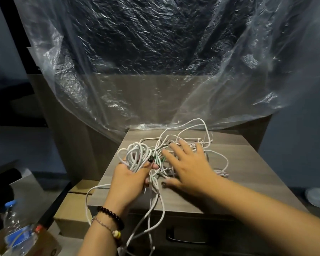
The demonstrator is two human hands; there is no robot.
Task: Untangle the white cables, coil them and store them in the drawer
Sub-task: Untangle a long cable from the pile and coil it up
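Observation:
A tangle of white cables (188, 133) lies on top of a grey-brown wooden drawer cabinet (248, 163). My left hand (129, 180) is closed around a bunch of cable loops (135, 152) at the tangle's left side. Strands hang from it over the cabinet's front edge. My right hand (187, 163) is spread flat with fingers apart on the middle of the tangle, holding nothing. The drawer front with its dark handle (185, 239) shows below the cabinet top and is closed.
Crumpled clear plastic sheeting (155, 61) hangs behind and over the back of the cabinet. A plastic water bottle (17, 231) stands at the lower left on cardboard. A cardboard box (72, 207) sits left of the cabinet. A white object (318, 198) lies on the floor at right.

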